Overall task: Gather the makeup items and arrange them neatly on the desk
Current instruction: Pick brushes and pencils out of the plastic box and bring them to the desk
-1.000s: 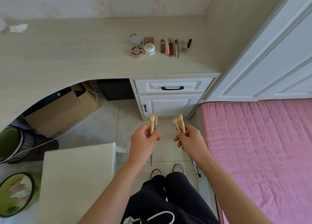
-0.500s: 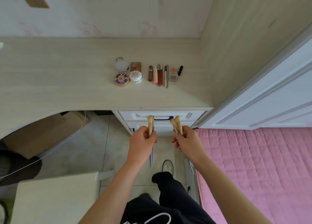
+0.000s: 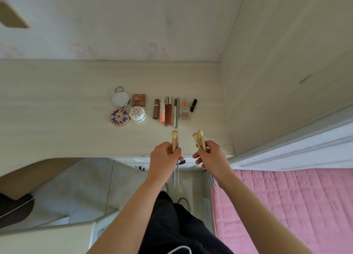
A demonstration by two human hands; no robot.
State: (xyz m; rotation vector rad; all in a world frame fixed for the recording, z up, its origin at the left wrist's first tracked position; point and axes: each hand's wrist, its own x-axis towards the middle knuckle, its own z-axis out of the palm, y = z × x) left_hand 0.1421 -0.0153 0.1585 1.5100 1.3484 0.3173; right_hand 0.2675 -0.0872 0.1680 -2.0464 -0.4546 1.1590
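Hands (image 3: 165, 156) reached desk (image 3: 57, 108); brush handles (image 3: 175, 175) partly hidden.

We see a desk (image 3: 57, 104) of pale, matt wood-grain laminate. At centre, a glossy white jar (image 3: 137, 114) looks ceramic, and the round mirror (image 3: 120, 99) beside it has a thin metal rim and loop. The brushes (image 3: 174, 139) — soft cream bristles, silvery metallic handles. At lower right lies the bedcover (image 3: 286, 206) — pink quilted cloth, matt and stitched.
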